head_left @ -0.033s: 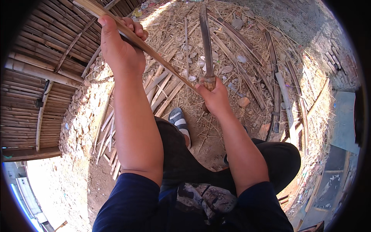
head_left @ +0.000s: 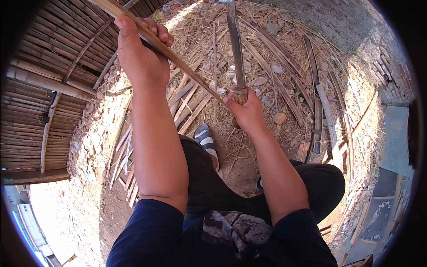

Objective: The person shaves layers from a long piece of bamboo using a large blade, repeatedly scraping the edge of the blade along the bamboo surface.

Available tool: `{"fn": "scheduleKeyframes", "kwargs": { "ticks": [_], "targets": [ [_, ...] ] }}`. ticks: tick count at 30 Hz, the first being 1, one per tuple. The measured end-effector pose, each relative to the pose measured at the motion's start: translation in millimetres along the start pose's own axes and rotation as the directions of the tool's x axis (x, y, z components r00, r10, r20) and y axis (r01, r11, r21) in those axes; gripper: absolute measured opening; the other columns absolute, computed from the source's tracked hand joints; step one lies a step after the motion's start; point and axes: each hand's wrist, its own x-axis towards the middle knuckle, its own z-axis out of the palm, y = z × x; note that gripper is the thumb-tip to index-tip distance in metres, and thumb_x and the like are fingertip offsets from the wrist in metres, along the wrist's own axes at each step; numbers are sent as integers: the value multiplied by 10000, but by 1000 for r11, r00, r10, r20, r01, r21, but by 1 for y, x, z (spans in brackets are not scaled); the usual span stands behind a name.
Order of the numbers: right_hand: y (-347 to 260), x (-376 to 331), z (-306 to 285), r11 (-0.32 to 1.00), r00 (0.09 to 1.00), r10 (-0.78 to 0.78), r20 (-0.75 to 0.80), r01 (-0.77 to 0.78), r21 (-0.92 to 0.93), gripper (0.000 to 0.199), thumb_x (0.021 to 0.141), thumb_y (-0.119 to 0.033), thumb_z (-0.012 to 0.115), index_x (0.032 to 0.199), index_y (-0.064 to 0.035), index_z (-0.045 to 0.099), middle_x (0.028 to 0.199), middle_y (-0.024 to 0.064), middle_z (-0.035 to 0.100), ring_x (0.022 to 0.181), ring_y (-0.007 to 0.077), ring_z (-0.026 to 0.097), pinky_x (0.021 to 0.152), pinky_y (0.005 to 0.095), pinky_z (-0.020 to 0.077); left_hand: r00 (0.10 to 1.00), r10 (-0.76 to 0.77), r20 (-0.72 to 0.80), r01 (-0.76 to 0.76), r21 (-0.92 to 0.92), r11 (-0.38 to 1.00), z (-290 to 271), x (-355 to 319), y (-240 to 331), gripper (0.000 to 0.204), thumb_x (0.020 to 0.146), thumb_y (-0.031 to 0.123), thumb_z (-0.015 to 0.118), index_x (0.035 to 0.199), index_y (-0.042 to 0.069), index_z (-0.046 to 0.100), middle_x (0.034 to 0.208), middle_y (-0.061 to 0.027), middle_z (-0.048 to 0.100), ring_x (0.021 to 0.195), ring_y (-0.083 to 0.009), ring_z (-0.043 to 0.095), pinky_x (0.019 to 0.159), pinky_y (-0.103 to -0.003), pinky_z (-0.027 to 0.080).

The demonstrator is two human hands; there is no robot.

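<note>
My left hand is raised at the upper left, its fingers wrapped around a long split bamboo strip. From there the strip slants down to the right, and its low end meets the thumb of my right hand. That hand is closed around the wooden handle of a machete. The dark blade points away from me, almost upright in the picture, with its tip near the top edge. Whether my right thumb also pinches the strip, I cannot tell.
Split bamboo pieces lie on the straw-strewn ground beside my sandalled foot. Longer dark bamboo lengths lie at the right among stones. A slatted bamboo wall stands at the left, a rough grey wall at the far right.
My left hand and the bamboo strip have shifted very slightly to the right. The machete's tip leans a touch further left; both grips stay the same.
</note>
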Motion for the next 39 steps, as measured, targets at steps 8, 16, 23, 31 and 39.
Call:
{"fn": "scheduleKeyframes", "kwargs": {
  "ticks": [8,16,23,31,39],
  "targets": [
    [-21,-2,11,993,993,-117,-26,117,20,244,829,-121,723,1019,-1,629,862,101,694,778,158,653,724,310,509,991,-53,124,40,102,994,35,-21,2,423,960,503,561,925,82,534,879,-65,542,781,-203,550,722,-355,454],
    [-13,24,0,977,957,-136,-255,172,127,166,858,-116,706,973,-20,634,799,49,669,711,107,612,666,285,491,979,39,202,-130,455,881,39,-29,-30,528,942,381,643,1295,29,468,1275,-90,518,1163,-175,500,921,-323,453],
    [-36,58,-68,925,801,-119,-586,304,228,193,864,-94,707,965,-9,567,824,36,641,694,103,586,649,271,467,617,-552,561,-204,791,576,53,-79,-52,371,839,381,743,953,40,652,728,-93,619,618,-215,621,595,-353,501],
    [-57,64,-139,624,698,173,-695,468,626,184,894,-28,641,1012,-15,501,938,77,586,828,160,595,689,341,518,13,-974,225,-176,960,219,28,-139,-135,765,830,565,688,1339,24,503,1003,-212,681,948,-344,673,840,-444,515],
    [-52,63,-189,333,695,471,-543,429,839,109,878,-76,653,963,-39,596,858,41,599,901,192,582,817,365,478,649,-733,204,300,817,492,-1,-120,-164,1159,780,700,654,1543,65,56,1356,-262,476,1205,-355,555,975,-452,477]
  ]
}}
